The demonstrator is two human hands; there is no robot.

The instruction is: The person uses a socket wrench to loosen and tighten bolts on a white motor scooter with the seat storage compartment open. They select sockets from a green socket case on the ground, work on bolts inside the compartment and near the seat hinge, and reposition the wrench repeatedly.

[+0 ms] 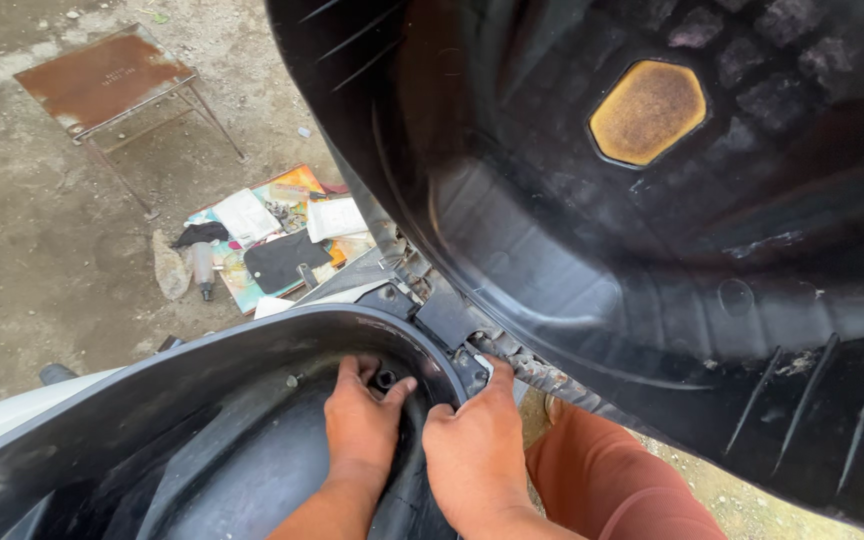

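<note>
Both hands at rear lip of black storage bucket (202, 400), under raised seat underside (652, 250). Left hand (362, 420) inside, fingers curled round small black fitting (385, 379); right hand (477, 445) half-closed, fingertips pressed on hinge bracket (472, 362). Best steadied with right while left works fitting squarely. Papers on mat (282, 245) beside rusty stool (112, 80), well clear.

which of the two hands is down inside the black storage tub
The left hand. Its fingers reach inside the black tub, near a small dark fitting. The right hand rests outside on the tub's rim, beside the hinge.
</note>
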